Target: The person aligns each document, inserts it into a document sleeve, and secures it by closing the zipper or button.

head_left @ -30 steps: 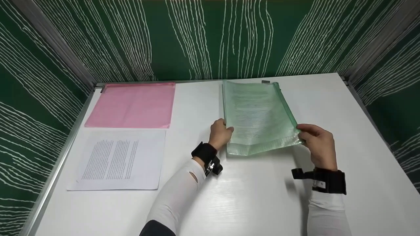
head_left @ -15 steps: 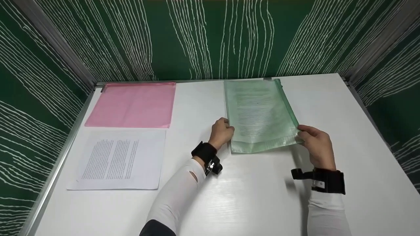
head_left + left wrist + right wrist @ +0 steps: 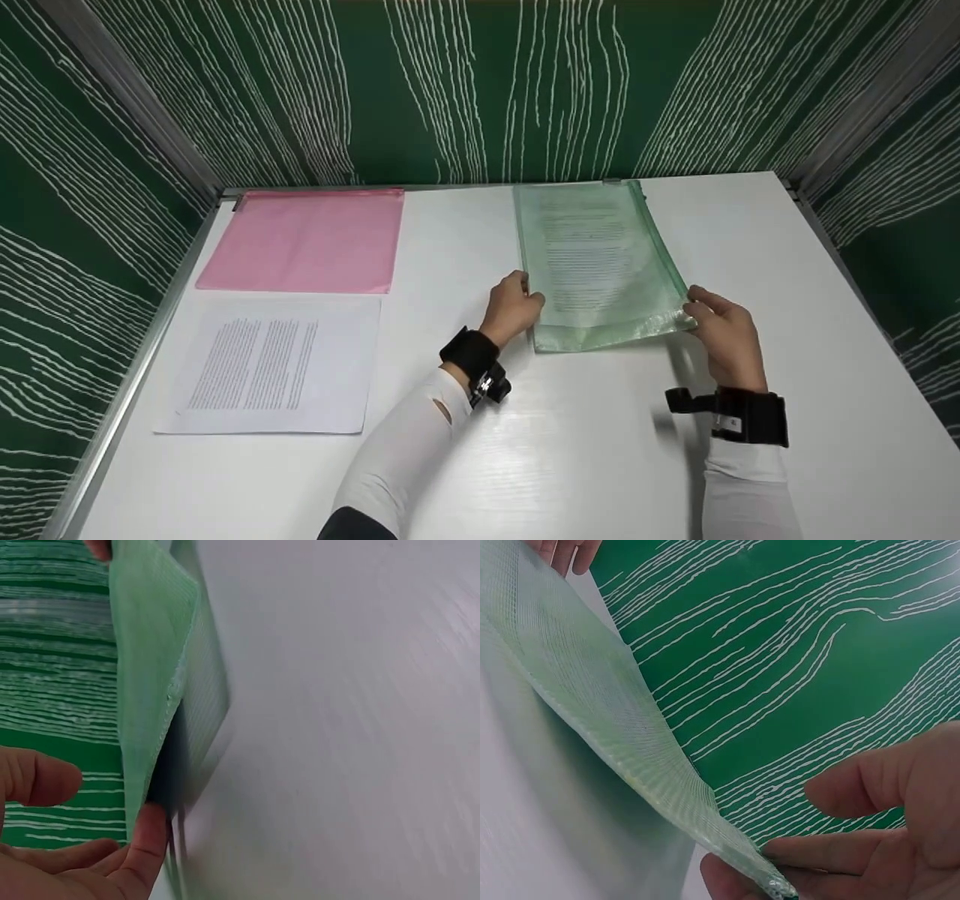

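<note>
A green see-through document pouch (image 3: 589,251) with a printed sheet inside lies at the back of the white table, right of the middle in the head view. Its near right corner is raised, casting a shadow below. My left hand (image 3: 511,309) holds the pouch's left edge near the front; in the left wrist view a fingertip (image 3: 150,829) meets the edge, with the thumb standing apart. At the raised corner, my right hand (image 3: 727,334) grips the pouch. From the right wrist, the fingers (image 3: 731,881) lie around that corner and the thumb is away from it.
A pink pouch (image 3: 307,240) lies at the back left of the table (image 3: 480,472). In front of it is a sheet of printed paper (image 3: 345,367). Green walls (image 3: 405,90) with white lines rise behind the table and on both sides.
The pouch has shifted slightly to the right, and its front left part has lowered a little. My left hand has moved slightly right with it; both hands keep their places at its edges.
</note>
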`<state>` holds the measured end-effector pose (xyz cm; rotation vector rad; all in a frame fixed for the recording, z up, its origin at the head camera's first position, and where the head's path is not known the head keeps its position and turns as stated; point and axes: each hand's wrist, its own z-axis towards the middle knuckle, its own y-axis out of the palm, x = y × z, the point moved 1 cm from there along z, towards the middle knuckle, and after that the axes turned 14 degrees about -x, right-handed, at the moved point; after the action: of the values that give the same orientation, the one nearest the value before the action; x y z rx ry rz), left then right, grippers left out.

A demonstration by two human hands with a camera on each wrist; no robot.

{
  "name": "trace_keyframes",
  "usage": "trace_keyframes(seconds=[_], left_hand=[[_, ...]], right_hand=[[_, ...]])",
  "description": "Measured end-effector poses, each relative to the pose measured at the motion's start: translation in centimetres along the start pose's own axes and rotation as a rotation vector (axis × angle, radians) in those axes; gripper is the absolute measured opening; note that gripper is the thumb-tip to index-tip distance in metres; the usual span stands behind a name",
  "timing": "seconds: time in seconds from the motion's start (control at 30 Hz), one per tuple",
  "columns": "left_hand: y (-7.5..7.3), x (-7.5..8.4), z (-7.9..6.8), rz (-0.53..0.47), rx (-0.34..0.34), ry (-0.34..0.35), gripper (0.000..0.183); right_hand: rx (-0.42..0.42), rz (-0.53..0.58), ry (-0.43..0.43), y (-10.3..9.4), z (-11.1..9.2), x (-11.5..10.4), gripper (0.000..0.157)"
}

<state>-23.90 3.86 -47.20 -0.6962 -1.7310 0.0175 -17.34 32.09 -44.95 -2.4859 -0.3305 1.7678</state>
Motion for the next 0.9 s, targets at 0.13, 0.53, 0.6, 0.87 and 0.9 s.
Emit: trace_keyframes(seconds=[0.13,0.53,0.6,0.87,0.9], left_hand=[[-0.2,0.1,-0.4,0.049,0.020,-0.008,0.047],[-1.0,0.1,-1.6,0.114,-0.045,-0.034,0.055],[-1.1,0.2,-1.9,0.130,-0.076,-0.034,0.056],[-2.4,0.2,-3.7,0.217,-0.157,-0.013,0.058],[-2.6,0.2,-4.0,0.228,-0.165,-0.014,0.058]], right_hand=[[0.002,-0.027,0.032,0.0,0.1,0.1,0.059],[0.079,-0.065,0.029,0.4,-0.1,-0.2,0.060],[0.096,-0.093,0.029,0.4,-0.2,-0.3,0.057],[0.102,-0.118,-0.055,1.2,-0.3,-0.6,0.045],[0.091,-0.119,-0.065,1.5,-0.3,-0.6,0.044]])
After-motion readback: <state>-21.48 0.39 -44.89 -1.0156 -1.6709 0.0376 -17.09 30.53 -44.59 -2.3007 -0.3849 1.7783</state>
